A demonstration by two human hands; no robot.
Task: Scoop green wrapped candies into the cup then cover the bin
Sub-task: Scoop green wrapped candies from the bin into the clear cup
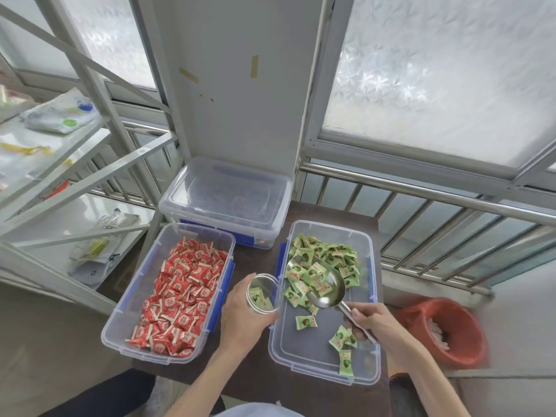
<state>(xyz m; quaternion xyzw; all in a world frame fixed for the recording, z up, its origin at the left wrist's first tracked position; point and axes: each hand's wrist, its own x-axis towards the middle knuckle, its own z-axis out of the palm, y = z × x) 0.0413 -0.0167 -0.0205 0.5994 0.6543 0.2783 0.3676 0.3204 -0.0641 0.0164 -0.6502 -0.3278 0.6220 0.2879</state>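
A clear bin (373,299) on the right of the table holds green wrapped candies (328,257), heaped at its far end with a few loose ones nearer me. My right hand (371,322) grips the handle of a metal scoop (326,285), whose bowl lies in the candies with several on it. My left hand (243,311) holds a small clear cup (263,293) tilted toward the bin's left rim, with a few green candies inside. No loose lid for the bin shows.
A second open bin (144,302) of red wrapped candies sits to the left. A lidded clear bin (225,200) stands behind both. A red bucket (445,329) is on the floor at right. White shelving (60,176) with packets stands at left.
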